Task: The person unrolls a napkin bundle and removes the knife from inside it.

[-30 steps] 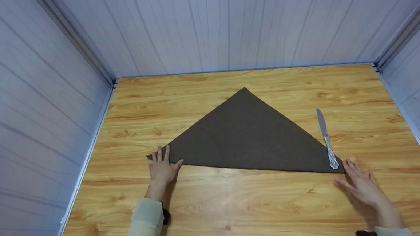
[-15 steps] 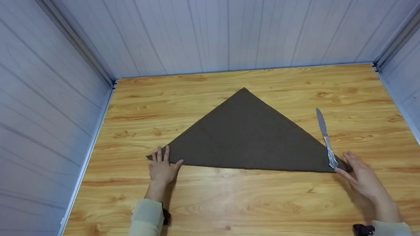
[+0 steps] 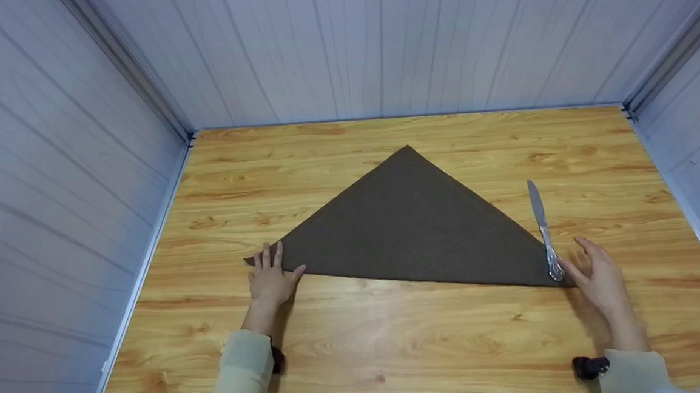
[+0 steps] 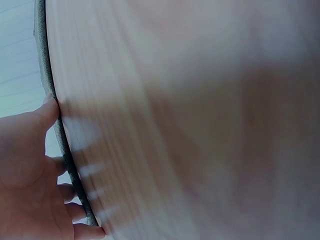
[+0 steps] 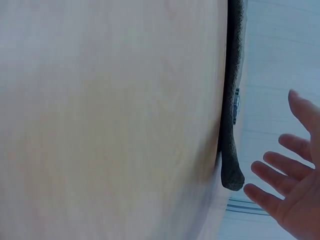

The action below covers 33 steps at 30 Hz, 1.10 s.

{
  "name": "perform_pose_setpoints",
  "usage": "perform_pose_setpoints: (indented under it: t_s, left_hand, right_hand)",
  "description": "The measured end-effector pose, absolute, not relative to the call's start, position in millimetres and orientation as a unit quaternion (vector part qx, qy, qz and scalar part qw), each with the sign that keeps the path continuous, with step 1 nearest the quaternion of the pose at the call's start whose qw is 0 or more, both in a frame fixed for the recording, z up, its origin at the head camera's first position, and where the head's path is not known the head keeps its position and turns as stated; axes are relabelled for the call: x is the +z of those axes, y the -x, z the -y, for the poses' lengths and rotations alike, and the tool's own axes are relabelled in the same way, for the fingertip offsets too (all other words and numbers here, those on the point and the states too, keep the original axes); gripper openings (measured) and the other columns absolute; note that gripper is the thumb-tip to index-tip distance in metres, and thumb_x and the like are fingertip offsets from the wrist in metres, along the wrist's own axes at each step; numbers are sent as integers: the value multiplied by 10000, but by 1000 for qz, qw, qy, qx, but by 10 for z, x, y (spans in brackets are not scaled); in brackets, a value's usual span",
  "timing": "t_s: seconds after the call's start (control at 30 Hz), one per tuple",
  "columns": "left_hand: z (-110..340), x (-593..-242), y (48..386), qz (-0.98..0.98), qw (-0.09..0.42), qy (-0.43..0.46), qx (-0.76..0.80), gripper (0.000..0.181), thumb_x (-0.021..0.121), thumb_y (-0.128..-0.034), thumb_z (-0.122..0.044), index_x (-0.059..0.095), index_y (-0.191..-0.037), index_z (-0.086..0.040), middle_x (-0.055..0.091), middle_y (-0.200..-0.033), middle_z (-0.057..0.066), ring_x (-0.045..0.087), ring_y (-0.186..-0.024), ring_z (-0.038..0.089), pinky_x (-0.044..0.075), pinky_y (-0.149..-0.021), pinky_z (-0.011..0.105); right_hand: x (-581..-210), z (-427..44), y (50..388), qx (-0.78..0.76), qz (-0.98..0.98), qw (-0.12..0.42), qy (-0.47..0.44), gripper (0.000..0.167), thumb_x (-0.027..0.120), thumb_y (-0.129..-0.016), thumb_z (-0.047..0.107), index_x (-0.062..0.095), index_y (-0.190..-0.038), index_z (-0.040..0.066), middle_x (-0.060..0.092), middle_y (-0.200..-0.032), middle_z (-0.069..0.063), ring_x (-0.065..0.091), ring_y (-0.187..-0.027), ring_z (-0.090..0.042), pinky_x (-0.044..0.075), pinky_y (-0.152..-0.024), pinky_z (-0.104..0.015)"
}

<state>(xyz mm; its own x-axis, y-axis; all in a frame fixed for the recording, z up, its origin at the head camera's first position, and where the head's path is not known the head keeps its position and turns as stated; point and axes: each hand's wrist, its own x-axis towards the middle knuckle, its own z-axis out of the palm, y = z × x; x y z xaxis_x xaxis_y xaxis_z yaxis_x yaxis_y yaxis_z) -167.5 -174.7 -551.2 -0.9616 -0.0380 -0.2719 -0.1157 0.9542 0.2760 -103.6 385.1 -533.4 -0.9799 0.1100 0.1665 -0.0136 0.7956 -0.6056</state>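
A dark brown cloth [image 3: 400, 230], shaped as a triangle with its peak toward the back wall, lies flat on the wooden table. My left hand [image 3: 270, 282] rests with spread fingers on its left corner, thumb at the front edge. A silver table knife [image 3: 537, 206] lies at the right, its ornate handle over the cloth's right corner and its blade on the wood. Beside that handle, my right hand [image 3: 602, 281] hovers with fingers apart and holds nothing. In the right wrist view the fingers [image 5: 280, 170] stand off the cloth's edge [image 5: 232, 155].
Pale panelled walls [image 3: 347, 51] enclose the wooden table [image 3: 396, 351] at the back and both sides. A dark wrist device [image 3: 590, 368] sits at the right sleeve, and another [image 3: 278, 360] at the left one.
My right hand has shifted from the cloth's right tip up and away from it, passing beside the knife handle. My left hand, the cloth and the knife stay nearly still.
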Motion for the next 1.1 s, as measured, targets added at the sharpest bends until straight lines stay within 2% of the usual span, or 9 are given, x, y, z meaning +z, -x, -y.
perform_pose_setpoints:
  t_s: [0.2, 0.27, 0.37, 0.43, 0.53, 0.63, 0.73, 0.9, 1.1]
  left_hand:
    - [1745, -5506, 1672, -980, 132, 39, 143, 772, 405, -877, -534, 101, -1437, -98, 17, -1459, 199, 16, -1310, 390, 158, -960, 606]
    - [1744, -5508, 1672, -980, 130, 40, 145, 772, 404, -876, -538, 103, -1437, -100, 19, -1460, 197, 20, -1311, 389, 158, -963, 602]
    - [1744, -5511, 1669, -980, 127, 40, 147, 770, 403, -876, -539, 108, -1437, -102, 20, -1461, 194, 28, -1311, 390, 159, -965, 599]
    - [1745, -5516, 1670, -981, 124, 38, 145, 768, 400, -876, -540, 110, -1436, -101, 22, -1460, 195, 32, -1310, 391, 164, -966, 597]
    - [1744, -5521, 1671, -982, 122, 37, 143, 767, 403, -877, -535, 116, -1435, -94, 27, -1458, 202, 35, -1308, 395, 166, -963, 600]
    - [1742, -5519, 1675, -982, 124, 38, 141, 768, 401, -877, -538, 115, -1435, -95, 25, -1459, 201, 32, -1309, 393, 165, -964, 598]
    - [1743, -5514, 1681, -981, 126, 40, 140, 769, 401, -876, -540, 112, -1435, -97, 23, -1460, 198, 29, -1311, 389, 163, -966, 596]
    - [1746, -5518, 1683, -982, 124, 40, 140, 770, 409, -875, -536, 119, -1435, -94, 33, -1458, 202, 34, -1309, 393, 168, -965, 594]
    - [1749, -5515, 1684, -981, 125, 41, 139, 773, 407, -872, -543, 122, -1435, -96, 34, -1459, 199, 30, -1311, 390, 166, -966, 593]
  right_hand:
    - [-5343, -3807, 1139, 362, 920, 119, 95, 495, 613, -843, 162, 442, -1218, -111, 465, -1172, -312, 488, -1000, -437, 406, -804, -506]
    - [-5332, -3796, 1178, 375, 912, 124, 115, 484, 626, -832, 160, 465, -1201, -109, 502, -1144, -291, 525, -970, -395, 460, -788, -347]
    - [-5303, -3783, 1232, 389, 902, 121, 146, 484, 639, -821, 188, 493, -1185, -97, 548, -1095, -258, 588, -846, -151, 432, -677, -109]
    - [-5282, -3779, 1270, 397, 895, 121, 164, 487, 653, -810, 205, 512, -1169, -92, 570, -1060, -248, 541, -747, 35, 357, -604, -21]
    - [-5271, -3775, 1329, 417, 881, 123, 187, 470, 667, -798, 212, 541, -1132, -93, 623, -942, -153, 431, -639, 180, 374, -565, -32]
    - [-5351, -3816, 1409, 466, 851, 131, 202, 462, 702, -765, 189, 558, -1091, -104, 617, -774, 44, 482, -604, 151, 419, -531, -69]
    - [-5567, -3937, 1525, 509, 823, 134, 214, 467, 733, -731, 216, 573, -1060, -75, 552, -708, 184, 537, -605, 96, 447, -526, -94]
    - [-5901, -4145, 1707, 531, 805, 115, 238, 473, 752, -684, 312, 594, -1032, 34, 568, -735, 154, 574, -622, 45, 470, -545, -127]
    - [-5760, -4075, 1728, 591, 755, 88, 270, 421, 806, -611, 271, 627, -946, 91, 595, -699, 128, 597, -594, 2, 482, -526, -158]
